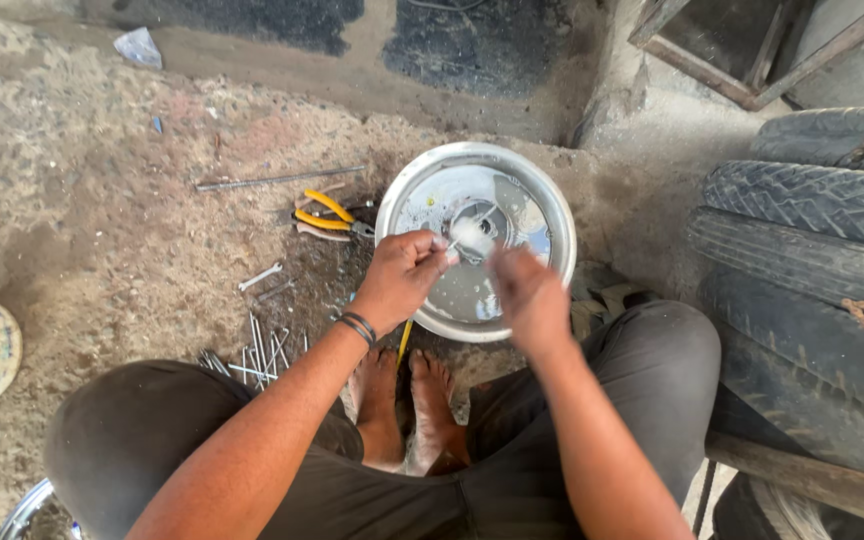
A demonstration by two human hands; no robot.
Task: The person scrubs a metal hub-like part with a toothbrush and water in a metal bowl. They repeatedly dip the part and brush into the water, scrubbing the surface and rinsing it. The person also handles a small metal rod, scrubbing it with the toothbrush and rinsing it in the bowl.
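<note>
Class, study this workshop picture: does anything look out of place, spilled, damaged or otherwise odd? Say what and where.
Thin metal rods lie scattered loose on the dirt floor beside the left knee, and yellow-handled pliers lie in the dust left of the metal basin. Both hands, left and right, work over the basin. Nothing looks damaged or spilled.

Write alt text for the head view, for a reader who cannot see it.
Seen from above, a squatting person's two hands, left hand and right hand, meet over a shallow metal basin on a dirt floor, pinching something small and blurred between them. Yellow-handled pliers and loose metal spokes lie to the left; stacked tyres stand to the right.
</note>
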